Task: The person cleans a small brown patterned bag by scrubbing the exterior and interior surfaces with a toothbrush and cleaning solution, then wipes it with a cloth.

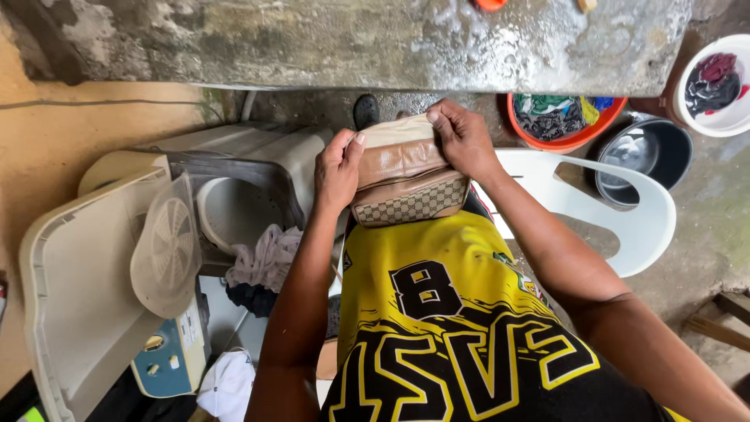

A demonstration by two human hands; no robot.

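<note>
- Between your left hand and right hand, you gripped a small bag, both hands closed on it.
- Bag was tan leather above, checkered fabric below.

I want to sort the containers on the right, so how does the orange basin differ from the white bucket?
The orange basin stands partly under the concrete slab, while the white bucket stands clear of it at the frame's right edge. The orange basin holds green, blue and yellow clothes; the white bucket holds dark and red ones. Both are round, open and stand on the wet floor beside the dark basin.
</note>
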